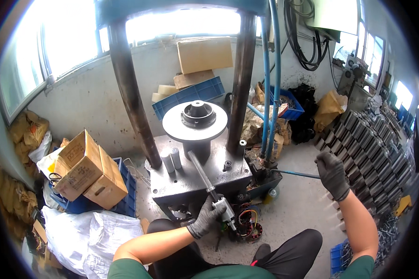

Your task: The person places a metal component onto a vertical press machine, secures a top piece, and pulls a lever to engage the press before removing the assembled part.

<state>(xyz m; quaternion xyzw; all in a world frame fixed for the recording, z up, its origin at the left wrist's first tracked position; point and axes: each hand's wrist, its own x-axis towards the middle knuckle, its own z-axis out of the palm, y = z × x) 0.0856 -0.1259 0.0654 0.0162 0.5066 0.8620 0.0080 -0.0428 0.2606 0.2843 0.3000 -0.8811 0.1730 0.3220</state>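
Observation:
My left hand, in a dark grey glove, is closed round a long metal shaft. A silver cylinder sits on the shaft's lower part, beside my fingers. The shaft slants up and left over the press table. Its upper end is close to the dark pedestal under a round plate, which bears a black stepped hub. My gloved right hand is closed at the end of a blue lever to the right of the press. Its fingers partly hide the lever's end.
Two grey cylinders and a small dark ring stand on the press table. Thick columns rise behind it. Stacked metal cylinders fill the right side. Cardboard boxes and a white sack lie left. Wound coils rest below.

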